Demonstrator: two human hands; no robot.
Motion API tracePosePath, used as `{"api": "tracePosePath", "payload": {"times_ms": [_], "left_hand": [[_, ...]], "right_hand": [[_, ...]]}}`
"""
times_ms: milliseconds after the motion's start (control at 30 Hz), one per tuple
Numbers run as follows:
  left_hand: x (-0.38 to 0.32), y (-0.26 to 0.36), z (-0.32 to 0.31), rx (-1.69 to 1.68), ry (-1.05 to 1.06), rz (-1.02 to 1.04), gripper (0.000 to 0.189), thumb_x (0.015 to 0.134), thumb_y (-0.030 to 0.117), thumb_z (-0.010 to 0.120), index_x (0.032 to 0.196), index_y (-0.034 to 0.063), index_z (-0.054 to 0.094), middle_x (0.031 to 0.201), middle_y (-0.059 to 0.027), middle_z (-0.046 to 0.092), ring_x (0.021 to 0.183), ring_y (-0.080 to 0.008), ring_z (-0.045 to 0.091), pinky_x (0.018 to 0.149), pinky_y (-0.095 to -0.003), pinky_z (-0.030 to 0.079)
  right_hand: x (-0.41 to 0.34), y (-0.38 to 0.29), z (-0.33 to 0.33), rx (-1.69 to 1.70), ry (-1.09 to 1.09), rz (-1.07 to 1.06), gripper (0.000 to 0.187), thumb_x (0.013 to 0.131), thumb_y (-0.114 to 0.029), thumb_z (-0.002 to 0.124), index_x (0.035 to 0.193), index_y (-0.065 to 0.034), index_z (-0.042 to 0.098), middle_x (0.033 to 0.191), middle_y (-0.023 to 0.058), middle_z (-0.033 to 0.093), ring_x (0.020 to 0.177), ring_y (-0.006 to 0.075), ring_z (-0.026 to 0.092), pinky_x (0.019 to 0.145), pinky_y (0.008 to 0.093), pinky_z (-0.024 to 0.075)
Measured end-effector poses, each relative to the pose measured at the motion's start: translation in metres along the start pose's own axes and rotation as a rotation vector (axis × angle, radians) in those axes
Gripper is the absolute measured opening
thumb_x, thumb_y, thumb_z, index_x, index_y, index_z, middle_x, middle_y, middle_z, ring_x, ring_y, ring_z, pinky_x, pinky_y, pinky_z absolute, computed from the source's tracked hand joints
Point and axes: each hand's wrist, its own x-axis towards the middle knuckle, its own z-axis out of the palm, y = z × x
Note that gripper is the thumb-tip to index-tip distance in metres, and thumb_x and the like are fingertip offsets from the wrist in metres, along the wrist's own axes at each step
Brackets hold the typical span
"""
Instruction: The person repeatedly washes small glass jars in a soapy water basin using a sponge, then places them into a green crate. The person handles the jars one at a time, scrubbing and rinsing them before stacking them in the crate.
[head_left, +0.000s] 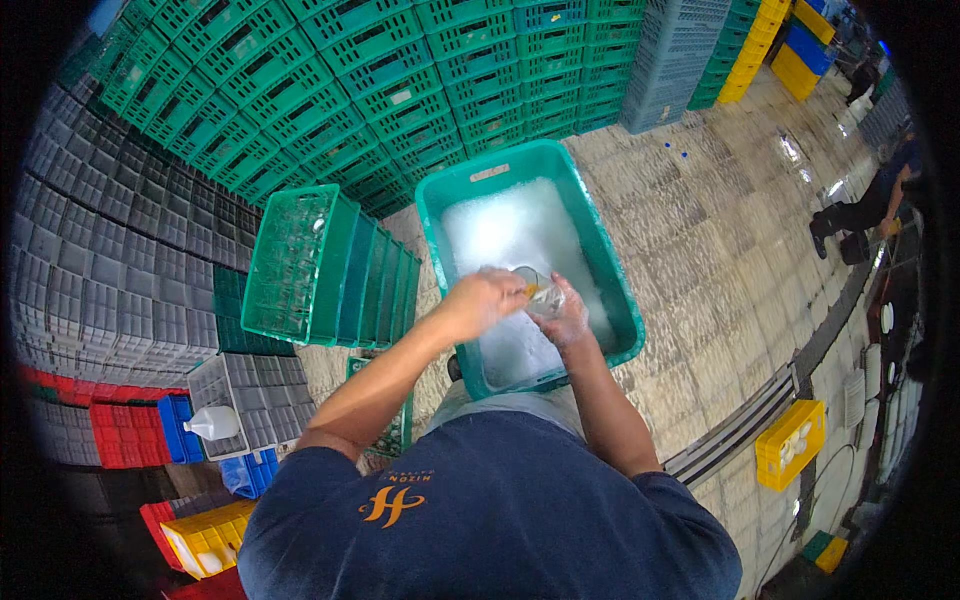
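A green plastic tub (628, 300) of white suds and water (510, 217) stands before me. Above the suds, my right hand (564, 311) holds a clear drinking glass (546, 300), wet with foam. My left hand (487, 300), slightly blurred, is at the glass's rim with something small and yellow (531, 290) at its fingertips; whether this is a sponge I cannot tell. Left of the tub, a stack of green crates (367, 277) has rows of clear glassware (289, 262) in its top one.
Tall stacks of green crates (360, 82) rise behind the tub, grey crates (127, 247) to the left. A white jug (214, 424) lies on a grey rack. At right are wet floor tiles (697, 247), a drain grate (735, 427), a yellow crate (791, 446) and another person (862, 210).
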Motion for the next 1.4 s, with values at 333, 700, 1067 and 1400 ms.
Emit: {"api": "tracePosePath", "payload": {"times_ms": [333, 700, 1067, 1400], "left_hand": [[0.015, 0.022, 0.078, -0.166, -0.150, -0.426, 0.066, 0.086, 0.009, 0.063, 0.148, -0.0022, 0.043, 0.134, -0.0165, 0.060, 0.127, -0.0264, 0.055, 0.115, -0.0380, 0.035], [0.015, -0.034, 0.060, -0.052, 0.317, -0.154, 0.034, 0.086, 0.038, 0.073, 0.105, 0.0094, 0.070, 0.102, -0.0220, 0.069, 0.092, -0.0356, 0.068, 0.081, -0.0427, 0.054], [0.057, -0.061, 0.064, 0.180, 0.113, -0.197, 0.040, 0.100, 0.042, 0.060, 0.083, 0.0066, 0.066, 0.073, -0.0090, 0.063, 0.066, -0.0232, 0.063, 0.068, -0.0419, 0.054], [0.061, -0.043, 0.049, -0.549, 0.153, -0.160, 0.022, 0.099, 0.027, 0.062, 0.102, 0.0061, 0.066, 0.095, -0.0049, 0.067, 0.089, -0.0209, 0.068, 0.080, -0.0360, 0.055]], "right_hand": [[0.050, -0.035, 0.044, -0.546, -0.200, -0.240, 0.029, 0.096, -0.016, 0.062, 0.119, 0.0011, 0.060, 0.101, 0.0158, 0.067, 0.088, 0.0284, 0.067, 0.082, 0.0456, 0.0565], [0.030, -0.008, 0.046, -0.830, -0.088, -0.237, 0.031, 0.099, -0.033, 0.062, 0.115, -0.0063, 0.061, 0.094, 0.0079, 0.069, 0.078, 0.0210, 0.068, 0.069, 0.0403, 0.0584], [-0.027, 0.047, 0.043, -1.214, 0.101, -0.245, 0.043, 0.084, -0.025, 0.076, 0.115, -0.0039, 0.056, 0.087, 0.0070, 0.064, 0.068, 0.0200, 0.064, 0.059, 0.0362, 0.0550], [-0.050, 0.043, 0.055, -0.210, -0.321, 0.083, 0.041, 0.087, -0.022, 0.073, 0.119, -0.0024, 0.057, 0.098, 0.0116, 0.066, 0.083, 0.0256, 0.067, 0.074, 0.0410, 0.0584]]}}
